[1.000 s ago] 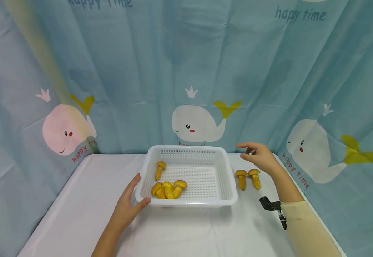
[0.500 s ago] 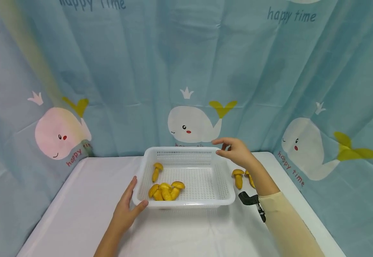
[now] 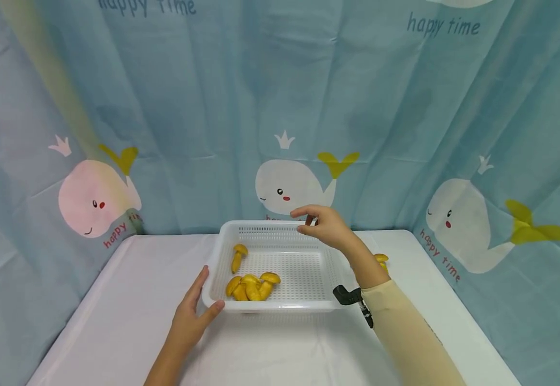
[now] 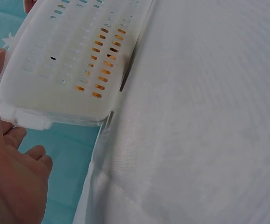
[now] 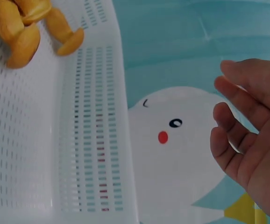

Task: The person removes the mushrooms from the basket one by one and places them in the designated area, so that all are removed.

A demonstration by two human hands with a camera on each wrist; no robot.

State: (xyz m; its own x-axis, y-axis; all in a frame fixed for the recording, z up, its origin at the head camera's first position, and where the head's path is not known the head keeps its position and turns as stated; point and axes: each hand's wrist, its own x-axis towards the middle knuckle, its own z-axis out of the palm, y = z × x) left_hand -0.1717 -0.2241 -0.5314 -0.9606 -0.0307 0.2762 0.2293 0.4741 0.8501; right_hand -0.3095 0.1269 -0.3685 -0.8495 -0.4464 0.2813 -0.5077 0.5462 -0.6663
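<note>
Bright, softly shadowed head view; both wrist views dimmer, greyer, slightly soft.

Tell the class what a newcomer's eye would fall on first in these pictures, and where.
Probably the yellow mushrooms first, bright against the left part of the white basket on the white tabletop. Next, the cartoon whales printed across the blue curtain behind. Then the person's left grip at the basket's near left corner and right grip, holding nothing, near its far rim.
</note>
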